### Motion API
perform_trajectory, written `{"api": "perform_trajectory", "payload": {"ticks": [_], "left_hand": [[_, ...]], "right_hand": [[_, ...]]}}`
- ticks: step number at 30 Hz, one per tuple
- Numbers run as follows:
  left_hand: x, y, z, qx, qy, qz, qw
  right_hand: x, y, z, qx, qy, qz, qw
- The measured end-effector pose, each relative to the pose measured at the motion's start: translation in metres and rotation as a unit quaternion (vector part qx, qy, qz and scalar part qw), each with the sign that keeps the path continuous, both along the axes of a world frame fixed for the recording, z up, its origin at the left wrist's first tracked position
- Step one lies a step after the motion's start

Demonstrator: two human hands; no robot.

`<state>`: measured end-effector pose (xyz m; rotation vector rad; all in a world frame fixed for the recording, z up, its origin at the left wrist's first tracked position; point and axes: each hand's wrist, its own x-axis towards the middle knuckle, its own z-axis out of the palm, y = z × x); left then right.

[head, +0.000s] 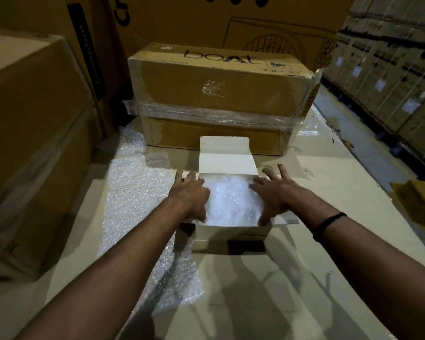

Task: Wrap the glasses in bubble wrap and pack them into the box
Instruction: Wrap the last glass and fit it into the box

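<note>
Head view: left hand (190, 195) and right hand (275, 195), fingers straight, press bubble wrap (231, 200) inside box (231, 233).

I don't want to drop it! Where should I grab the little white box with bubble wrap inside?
Best take the white box by its two side walls, low down, one hand from each side. Its lid flap stands open at the far edge and would likely bend, and the open top shows only soft bubble wrap.
</note>
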<state>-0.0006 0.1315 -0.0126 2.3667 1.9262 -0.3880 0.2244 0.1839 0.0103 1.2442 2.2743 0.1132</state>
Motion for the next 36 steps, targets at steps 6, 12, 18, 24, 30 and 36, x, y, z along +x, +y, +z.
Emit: {"api": "perform_trajectory", "payload": {"ticks": [6, 12, 18, 24, 30, 36], "left_hand": [[-0.006, 0.000, 0.004, -0.019, -0.059, -0.009, 0.998], [0.013, 0.011, -0.005, -0.005, 0.000, -0.004, 1.000], [0.010, 0.010, 0.006, -0.052, -0.078, 0.034, 0.995], [0.013, 0.016, 0.006, -0.066, -0.066, -0.022, 0.995], [0.037, 0.036, -0.009, -0.037, 0.012, -0.039, 0.998], [0.028, 0.029, -0.003, -0.046, -0.041, -0.027, 0.998]], "right_hand": [[-0.006, -0.005, -0.010, -0.034, 0.072, 0.113, 0.990], [-0.011, 0.005, -0.029, -0.046, 0.097, 0.110, 0.988], [-0.003, 0.005, -0.015, -0.052, 0.107, 0.080, 0.990], [0.007, 0.009, -0.005, -0.030, 0.029, 0.011, 0.999], [-0.005, 0.007, -0.018, 0.007, -0.014, 0.035, 0.999], [0.009, 0.003, -0.003, 0.016, 0.008, 0.004, 1.000]]}}
